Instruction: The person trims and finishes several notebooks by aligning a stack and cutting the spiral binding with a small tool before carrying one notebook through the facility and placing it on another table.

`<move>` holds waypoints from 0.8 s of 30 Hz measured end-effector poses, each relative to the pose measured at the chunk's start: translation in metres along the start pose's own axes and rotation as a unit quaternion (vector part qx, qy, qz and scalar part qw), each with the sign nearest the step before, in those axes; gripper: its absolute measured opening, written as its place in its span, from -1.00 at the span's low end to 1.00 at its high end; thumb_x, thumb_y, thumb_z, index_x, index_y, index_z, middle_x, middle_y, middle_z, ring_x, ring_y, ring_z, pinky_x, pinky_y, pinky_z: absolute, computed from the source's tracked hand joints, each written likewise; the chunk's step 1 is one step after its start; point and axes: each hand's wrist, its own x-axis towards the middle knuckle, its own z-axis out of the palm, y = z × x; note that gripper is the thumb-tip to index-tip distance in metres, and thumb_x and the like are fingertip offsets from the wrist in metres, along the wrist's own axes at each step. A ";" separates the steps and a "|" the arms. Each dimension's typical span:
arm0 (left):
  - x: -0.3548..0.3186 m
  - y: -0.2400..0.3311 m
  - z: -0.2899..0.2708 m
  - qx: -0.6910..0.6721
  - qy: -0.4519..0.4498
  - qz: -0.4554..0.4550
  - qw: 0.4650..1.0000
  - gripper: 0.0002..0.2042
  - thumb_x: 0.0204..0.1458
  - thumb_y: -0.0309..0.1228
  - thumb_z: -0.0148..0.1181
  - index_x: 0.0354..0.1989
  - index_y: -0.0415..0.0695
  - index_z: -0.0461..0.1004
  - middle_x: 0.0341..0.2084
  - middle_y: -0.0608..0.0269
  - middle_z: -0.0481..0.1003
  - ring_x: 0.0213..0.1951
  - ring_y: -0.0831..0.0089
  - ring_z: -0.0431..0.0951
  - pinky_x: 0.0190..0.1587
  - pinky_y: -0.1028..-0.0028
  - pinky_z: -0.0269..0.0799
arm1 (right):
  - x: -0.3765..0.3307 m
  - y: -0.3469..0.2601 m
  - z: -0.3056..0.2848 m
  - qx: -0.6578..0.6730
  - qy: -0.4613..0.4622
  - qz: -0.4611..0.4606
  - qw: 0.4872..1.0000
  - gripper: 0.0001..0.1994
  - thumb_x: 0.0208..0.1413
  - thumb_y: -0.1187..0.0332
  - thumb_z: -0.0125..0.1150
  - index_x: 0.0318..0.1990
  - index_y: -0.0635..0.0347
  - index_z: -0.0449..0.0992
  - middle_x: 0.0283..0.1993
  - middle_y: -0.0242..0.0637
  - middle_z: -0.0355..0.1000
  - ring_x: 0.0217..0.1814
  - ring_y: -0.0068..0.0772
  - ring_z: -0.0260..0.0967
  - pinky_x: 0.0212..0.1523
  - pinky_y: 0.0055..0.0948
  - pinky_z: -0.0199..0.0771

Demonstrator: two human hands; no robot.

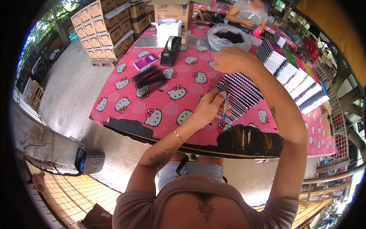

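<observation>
My left hand (212, 107) is closed around a pair of blue-handled pliers (225, 102), their dark jaws pointing away from me. Just beneath them lies a row of spiral-bound notebooks (246, 100), overlapping so their black coils form lines. At the far end of that row is my right hand (228, 60), its fingers curled together; what they pinch, if anything, is hidden. Left of my hands, loose black plastic coils (150, 82) lie in a heap on the pink patterned tablecloth (173, 110).
Beyond my right hand sits a clear plastic bag (229, 36) of black coils. Stacked notebooks (291, 78) line the right side. A tape dispenser (170, 51), a purple packet (145, 61) and a white bag (167, 30) stand farther left. Another person (249, 15) sits across; cartons (101, 30) rise far left.
</observation>
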 end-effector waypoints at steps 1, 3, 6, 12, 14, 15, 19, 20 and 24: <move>-0.003 -0.001 0.001 -0.002 0.008 -0.002 1.000 -0.64 0.26 -0.14 -0.10 -0.09 -0.24 0.31 -0.36 0.13 0.50 -0.37 0.31 0.62 -0.42 0.36 0.58 | 0.001 -0.003 -0.001 0.000 -0.008 0.000 1.000 -0.60 0.01 0.05 0.24 -0.22 0.24 0.61 -0.17 -0.03 0.55 -0.07 0.00 0.50 -0.05 -0.12 0.46; 0.001 -0.002 -0.004 -0.004 0.009 -0.002 1.000 -0.63 0.26 -0.14 -0.11 -0.09 -0.25 0.31 -0.33 0.10 0.51 -0.32 0.26 0.63 -0.38 0.34 0.59 | -0.001 -0.006 -0.003 -0.002 -0.012 -0.022 1.000 -0.62 -0.01 0.04 0.25 -0.29 0.24 0.60 -0.24 -0.03 0.54 -0.14 0.01 0.50 -0.11 -0.12 0.45; 0.006 -0.003 -0.007 -0.013 0.016 0.002 1.000 -0.63 0.26 -0.14 -0.11 -0.09 -0.27 0.31 -0.35 0.11 0.51 -0.34 0.26 0.63 -0.39 0.33 0.60 | -0.005 -0.006 -0.004 -0.013 -0.007 -0.071 0.997 -0.63 -0.06 0.03 0.27 -0.43 0.22 0.60 -0.40 -0.02 0.53 -0.27 0.02 0.51 -0.23 -0.10 0.43; 0.010 -0.004 -0.004 -0.001 0.019 0.020 1.000 -0.64 0.26 -0.15 -0.11 -0.10 -0.27 0.31 -0.47 0.21 0.44 -0.50 0.36 0.55 -0.46 0.35 0.58 | -0.003 0.000 0.004 -0.022 -0.009 -0.080 0.997 -0.63 -0.07 0.04 0.28 -0.44 0.23 0.60 -0.40 -0.03 0.54 -0.26 0.03 0.51 -0.23 -0.06 0.43; 0.009 -0.006 -0.006 0.011 0.015 0.021 1.000 -0.64 0.26 -0.15 -0.11 -0.10 -0.27 0.31 -0.48 0.21 0.43 -0.50 0.35 0.55 -0.46 0.34 0.58 | -0.002 -0.003 0.006 -0.035 0.000 -0.064 0.997 -0.64 -0.05 0.05 0.27 -0.44 0.24 0.60 -0.39 0.00 0.54 -0.25 0.06 0.51 -0.21 -0.04 0.43; 0.008 -0.006 -0.006 0.016 0.013 0.013 1.000 -0.64 0.26 -0.16 -0.11 -0.10 -0.27 0.31 -0.47 0.19 0.45 -0.48 0.34 0.56 -0.45 0.34 0.59 | -0.002 -0.004 0.005 -0.028 -0.001 -0.041 0.999 -0.65 -0.02 0.06 0.25 -0.37 0.22 0.61 -0.32 -0.04 0.55 -0.19 0.01 0.51 -0.16 -0.07 0.45; -0.002 -0.013 -0.001 -0.018 0.025 -0.002 1.000 -0.64 0.26 -0.16 -0.12 -0.10 -0.27 0.31 -0.41 0.12 0.50 -0.39 0.28 0.62 -0.42 0.32 0.59 | -0.002 -0.011 0.002 -0.028 -0.011 -0.002 1.000 -0.65 0.02 0.07 0.22 -0.23 0.18 0.63 -0.19 -0.13 0.57 -0.06 -0.10 0.51 -0.07 -0.15 0.48; 0.001 -0.015 -0.002 -0.024 0.026 -0.004 0.999 -0.64 0.26 -0.16 -0.12 -0.10 -0.27 0.31 -0.40 0.10 0.51 -0.37 0.26 0.62 -0.42 0.32 0.59 | -0.003 -0.013 0.002 -0.034 -0.015 -0.005 0.999 -0.64 0.01 0.07 0.23 -0.23 0.18 0.63 -0.19 -0.14 0.57 -0.06 -0.11 0.52 -0.07 -0.15 0.48; 0.010 -0.016 -0.009 -0.040 0.031 -0.004 0.999 -0.65 0.26 -0.16 -0.12 -0.10 -0.27 0.31 -0.38 0.09 0.51 -0.37 0.26 0.63 -0.41 0.32 0.59 | -0.009 -0.022 -0.009 -0.072 -0.081 -0.043 0.993 -0.66 -0.04 0.09 0.30 -0.23 0.15 0.64 -0.19 -0.19 0.58 -0.06 -0.16 0.53 -0.10 -0.17 0.49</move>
